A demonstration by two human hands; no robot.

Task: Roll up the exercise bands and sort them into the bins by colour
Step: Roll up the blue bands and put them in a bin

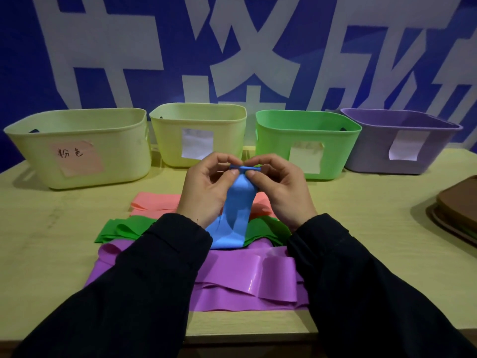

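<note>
We pinch the top edge of the blue band [236,202] between both grips, left hand [206,187] and right hand [280,189] clamped on its rolled start, equally near. Its long axis runs down from the grip toward us, so rolling should wind that way. Below the grip lie pink [154,201], green [121,228] and purple bands [245,280] on the surface [51,254]; beyond stand the bins [77,148].

Single head-worn view, wide-angle, looking forward and down over the counter [38,254] from close above. Facing a row of bins [77,151] against the blue wall [25,60], sleeves filling the near edge.
</note>
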